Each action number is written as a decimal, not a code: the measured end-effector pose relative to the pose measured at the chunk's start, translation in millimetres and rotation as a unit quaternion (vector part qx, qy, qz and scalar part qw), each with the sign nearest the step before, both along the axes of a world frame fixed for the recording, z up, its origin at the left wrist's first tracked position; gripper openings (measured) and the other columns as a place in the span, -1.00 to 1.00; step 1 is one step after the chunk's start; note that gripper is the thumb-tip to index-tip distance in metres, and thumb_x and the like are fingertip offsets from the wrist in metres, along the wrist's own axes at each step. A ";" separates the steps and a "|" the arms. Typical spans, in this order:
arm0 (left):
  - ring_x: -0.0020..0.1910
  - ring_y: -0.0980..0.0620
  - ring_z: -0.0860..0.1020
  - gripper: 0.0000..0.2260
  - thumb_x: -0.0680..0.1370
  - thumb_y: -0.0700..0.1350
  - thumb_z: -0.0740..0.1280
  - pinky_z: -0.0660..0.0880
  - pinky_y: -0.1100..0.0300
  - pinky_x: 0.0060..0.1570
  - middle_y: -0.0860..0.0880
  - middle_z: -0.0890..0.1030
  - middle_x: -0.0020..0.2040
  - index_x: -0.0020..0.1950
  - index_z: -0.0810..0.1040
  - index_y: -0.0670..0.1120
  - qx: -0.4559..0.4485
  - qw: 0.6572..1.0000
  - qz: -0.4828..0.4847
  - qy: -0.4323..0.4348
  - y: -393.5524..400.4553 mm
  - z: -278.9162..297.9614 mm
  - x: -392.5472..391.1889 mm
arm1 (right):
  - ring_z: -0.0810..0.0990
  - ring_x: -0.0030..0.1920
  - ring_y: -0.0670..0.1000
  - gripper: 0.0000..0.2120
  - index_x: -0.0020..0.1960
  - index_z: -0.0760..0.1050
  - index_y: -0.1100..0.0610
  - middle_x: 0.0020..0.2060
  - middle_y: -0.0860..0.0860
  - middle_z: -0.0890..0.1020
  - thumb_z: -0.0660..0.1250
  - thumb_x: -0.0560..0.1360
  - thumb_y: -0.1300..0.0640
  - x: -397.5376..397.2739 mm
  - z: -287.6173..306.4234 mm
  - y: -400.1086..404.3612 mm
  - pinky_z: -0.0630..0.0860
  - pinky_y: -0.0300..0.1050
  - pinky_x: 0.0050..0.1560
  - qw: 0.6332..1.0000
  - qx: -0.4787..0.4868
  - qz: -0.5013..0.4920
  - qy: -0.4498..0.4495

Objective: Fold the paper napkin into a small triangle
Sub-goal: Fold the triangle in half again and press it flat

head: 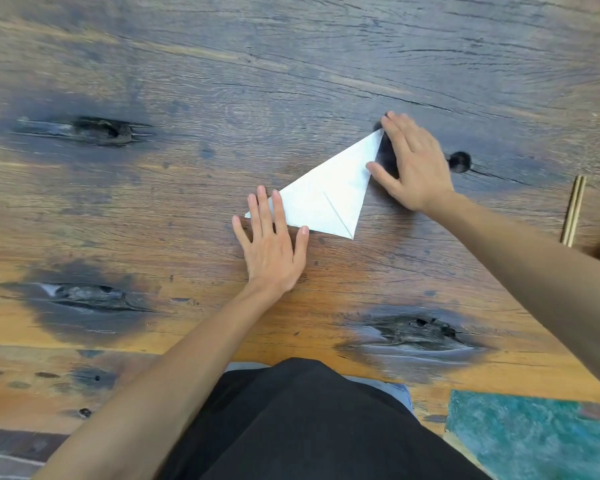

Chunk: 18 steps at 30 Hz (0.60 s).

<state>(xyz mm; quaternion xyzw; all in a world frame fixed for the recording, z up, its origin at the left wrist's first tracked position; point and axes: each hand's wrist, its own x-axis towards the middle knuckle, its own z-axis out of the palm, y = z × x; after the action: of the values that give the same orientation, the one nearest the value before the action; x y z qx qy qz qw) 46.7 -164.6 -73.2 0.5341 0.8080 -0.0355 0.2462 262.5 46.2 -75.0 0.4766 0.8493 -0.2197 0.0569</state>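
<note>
One white paper napkin (326, 195), folded into a triangle, lies flat mid-table on dark knotted wood (187, 81). Left hand (271, 244) rests open, fingers spread, pressing its near left corner. Right hand (413, 164) lies open at the far right tip, grasping nothing. Chopsticks (574, 211) lie well apart at right.

White paper napkin (326, 195), folded into a triangle, flat on a knotted wooden worktop (187, 98). Left hand (271, 247) spread flat over the near-left corner; right hand (413, 164) pressing at the far corner. Chopsticks (574, 211) well apart, at right edge.
</note>
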 end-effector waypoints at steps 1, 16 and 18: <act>0.65 -0.09 -0.16 -0.38 0.68 0.21 -0.11 -0.27 -0.26 0.51 -0.09 -0.15 0.68 0.66 -0.14 -0.06 0.007 1.000 -0.023 -0.006 -2.0 2.5 -4.9 | 0.20 0.63 0.14 -0.28 0.66 0.13 0.08 0.63 0.07 0.26 0.19 0.64 -0.26 -4.2 1.7 0.3 0.22 0.17 0.57 1.000 -0.008 0.006 0.018; 0.46 -0.12 0.32 -0.56 0.66 0.09 0.07 0.30 -0.13 0.27 -0.07 0.31 0.55 0.51 0.31 0.00 0.018 0.968 -0.248 -0.018 15.2 17.2 -52.4 | 0.41 0.24 0.26 -0.60 0.24 0.50 0.21 0.19 0.24 0.45 0.47 0.51 0.03 -43.9 27.3 29.5 0.39 0.13 0.21 0.992 -0.094 0.066 -0.043; 0.44 -0.14 0.32 -0.56 0.64 0.06 0.12 0.34 -0.12 0.25 -0.09 0.30 0.54 0.51 0.31 -0.01 0.013 0.967 -0.253 -0.033 19.1 19.2 -53.6 | 0.45 0.25 0.24 -0.68 0.21 0.52 0.19 0.20 0.22 0.49 0.45 0.53 0.09 -48.1 32.9 27.5 0.45 0.13 0.20 0.991 -0.130 0.020 -0.027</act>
<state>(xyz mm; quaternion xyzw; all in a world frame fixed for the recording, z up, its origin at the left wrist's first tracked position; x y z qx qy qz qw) -6.9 -145.5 -54.0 0.7253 0.6383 -0.0687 0.2485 214.4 73.6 -42.1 0.4540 0.8211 -0.3138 0.1456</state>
